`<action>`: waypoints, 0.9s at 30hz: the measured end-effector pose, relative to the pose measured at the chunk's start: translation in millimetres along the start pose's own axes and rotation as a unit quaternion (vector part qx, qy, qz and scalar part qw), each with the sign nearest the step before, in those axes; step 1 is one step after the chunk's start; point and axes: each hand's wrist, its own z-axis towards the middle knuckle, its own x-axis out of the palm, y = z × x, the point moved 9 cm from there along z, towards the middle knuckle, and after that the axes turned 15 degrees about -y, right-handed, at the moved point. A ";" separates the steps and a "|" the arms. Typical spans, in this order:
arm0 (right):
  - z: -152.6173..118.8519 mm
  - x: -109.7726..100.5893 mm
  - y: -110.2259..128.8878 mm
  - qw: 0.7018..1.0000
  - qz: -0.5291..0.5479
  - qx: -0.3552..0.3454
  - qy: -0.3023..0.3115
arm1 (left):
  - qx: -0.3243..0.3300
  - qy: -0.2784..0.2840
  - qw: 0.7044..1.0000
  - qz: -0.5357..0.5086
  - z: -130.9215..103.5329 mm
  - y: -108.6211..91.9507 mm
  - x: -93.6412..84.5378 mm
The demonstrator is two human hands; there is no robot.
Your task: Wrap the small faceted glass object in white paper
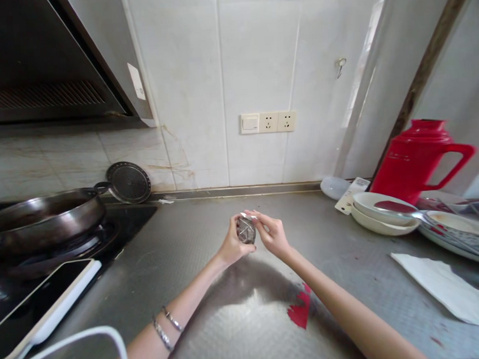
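Observation:
A small round dark object [246, 231] with pale crossing lines is held up over the middle of the metal counter. My left hand [232, 243] wraps its left side, with the thumb underneath. The fingertips of my right hand [269, 231] meet its upper edge. What the object is cannot be made out. Below, between my forearms, a torn piece of red paper [300, 309] lies on the counter [232, 340].
At the left are a pan [44, 216] on the stove, a round black lid [129, 182] and a phone [41, 308] with a white cable. A red thermos [413, 159], stacked bowls [382, 220] and a white paper [446, 286] stand or lie at the right.

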 end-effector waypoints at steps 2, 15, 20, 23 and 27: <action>0.0 -1.2 -3.5 1.000 -0.011 0.006 -0.005 | -0.018 -0.020 1.000 0.001 1.6 2.8 -3.8; -0.4 3.7 1.1 1.000 0.001 0.019 0.014 | -0.006 -0.009 1.000 0.009 2.1 6.2 -2.9; 0.1 -1.1 -16.4 0.993 -0.044 0.107 0.002 | -0.016 -0.034 0.999 0.022 2.7 3.8 -9.3; -0.8 0.0 -4.2 0.998 -0.017 0.054 0.001 | -0.023 -0.048 0.998 0.018 6.8 11.0 -12.8; -5.6 9.9 12.2 0.999 0.029 -0.007 0.040 | -0.004 -0.024 1.000 0.005 7.4 13.5 -7.4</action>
